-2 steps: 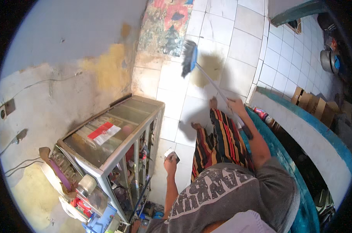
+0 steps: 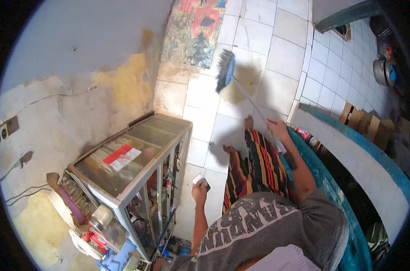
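Note:
My right hand (image 2: 278, 130) is closed round the pale handle of a broom (image 2: 225, 72). The broom's head, blue with dark bristles, is over the white tiles ahead of my feet, beside a yellowish patch; whether the bristles touch the floor I cannot tell. Low at my left side, my left hand (image 2: 198, 193) is closed on a small white and dark object (image 2: 199, 179), too small to name. This hand is nearest to the glass cabinet (image 2: 191, 124), apart from it. My bare feet show under striped trousers (image 2: 263, 160).
A colourful worn mat (image 2: 193, 34) lies on the floor at the far left. On the cabinet top is a red and white sticker (image 2: 122, 156). Teal-edged low wall (image 2: 363, 147) runs along my right, with cardboard boxes (image 2: 365, 124) and a metal pot (image 2: 382, 71) beyond it.
The broom's head has shifted slightly to the right and toward me. My left hand still holds the small object and has barely moved.

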Available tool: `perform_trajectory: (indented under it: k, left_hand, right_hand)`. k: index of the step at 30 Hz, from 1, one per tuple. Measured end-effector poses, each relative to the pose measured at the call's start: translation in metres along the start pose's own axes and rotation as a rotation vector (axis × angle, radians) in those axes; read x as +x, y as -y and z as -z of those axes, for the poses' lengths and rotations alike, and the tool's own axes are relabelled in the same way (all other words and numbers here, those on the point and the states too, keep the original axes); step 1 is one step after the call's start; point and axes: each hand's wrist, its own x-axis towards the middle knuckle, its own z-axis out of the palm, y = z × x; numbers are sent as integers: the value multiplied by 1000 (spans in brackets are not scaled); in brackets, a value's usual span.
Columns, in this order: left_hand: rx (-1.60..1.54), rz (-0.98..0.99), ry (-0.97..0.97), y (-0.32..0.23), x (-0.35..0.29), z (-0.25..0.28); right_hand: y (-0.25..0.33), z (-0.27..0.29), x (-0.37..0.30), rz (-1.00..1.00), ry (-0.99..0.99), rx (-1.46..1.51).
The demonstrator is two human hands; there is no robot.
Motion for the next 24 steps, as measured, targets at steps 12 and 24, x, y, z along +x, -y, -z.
perform_trajectory:
  k: [12, 24]
  left_hand:
    - [197, -95, 143, -145, 69, -118]
    - [231, -193, 135, -214, 55, -103]
  right_hand:
    - [81, 137, 312, 285, -73, 165]
    - [-34, 167, 75, -149, -42, 515]
